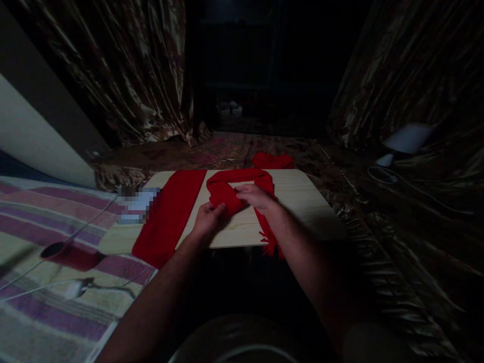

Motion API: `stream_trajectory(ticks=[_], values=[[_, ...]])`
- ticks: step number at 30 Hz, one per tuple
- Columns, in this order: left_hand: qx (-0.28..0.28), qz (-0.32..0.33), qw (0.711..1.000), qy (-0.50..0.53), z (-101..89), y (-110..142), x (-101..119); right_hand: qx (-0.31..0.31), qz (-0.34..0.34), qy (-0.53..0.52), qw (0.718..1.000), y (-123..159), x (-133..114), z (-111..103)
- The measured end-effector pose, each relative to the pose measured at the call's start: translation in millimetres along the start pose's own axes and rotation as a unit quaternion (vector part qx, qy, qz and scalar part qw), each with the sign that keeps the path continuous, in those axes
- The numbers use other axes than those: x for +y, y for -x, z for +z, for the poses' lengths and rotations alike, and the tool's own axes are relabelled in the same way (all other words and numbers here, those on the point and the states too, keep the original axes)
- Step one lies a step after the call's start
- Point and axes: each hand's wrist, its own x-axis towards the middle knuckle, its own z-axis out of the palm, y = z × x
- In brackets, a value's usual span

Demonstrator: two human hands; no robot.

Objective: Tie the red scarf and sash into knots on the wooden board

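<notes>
A red scarf (229, 195) with a fringed end lies bent in a loop on the small wooden table (302, 212). My left hand (209, 217) grips its near-left part, thumb on top. At the right side of the same part, my right hand (254, 195) holds the cloth between thumb and fingers. The fringe (270, 244) hangs at the table's near edge, below my right forearm. To the left, a flat red cloth strip (170, 217) stretches across the table and over its near edge.
Another red cloth (273, 160) lies beyond the far edge. A blurred-out item (138, 205) sits at the table's left. Left on the striped bedding (45, 307) are a red cylinder (71, 254) and white cables. A white lamp (408, 138) stands at right, near patterned curtains.
</notes>
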Motion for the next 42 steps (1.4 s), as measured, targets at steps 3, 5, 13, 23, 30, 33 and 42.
stream_trajectory(ticks=[3, 5, 13, 23, 30, 33, 42], values=[[0.021, 0.023, 0.999, 0.015, -3.3, -6, -2, 0.023, 0.023, 0.019, 0.999, -2, 3, -4], [0.036, 0.025, 0.999, 0.02, -5.8, -9, -5, 0.033, 0.019, 0.038, 0.999, -1, 6, -5], [0.063, 0.021, 0.997, 0.033, -11.0, -14, -12, 0.019, -0.01, 0.184, 0.983, 18, 17, 4], [0.055, 0.015, 0.998, 0.014, -10.4, -13, -11, -0.059, -0.117, 0.291, 0.948, 23, 29, 11], [0.01, -0.011, 1.0, 0.022, -8.6, -3, -4, 0.003, -0.125, 0.341, 0.932, 26, 26, 17], [-0.035, -0.008, 0.999, -0.032, -8.6, 0, -3, -0.019, -0.06, 0.273, 0.96, 23, 31, 16], [-0.058, -0.016, 0.994, -0.095, -1.0, 9, -1, 0.175, -0.011, 0.47, 0.865, 47, -8, -42]])
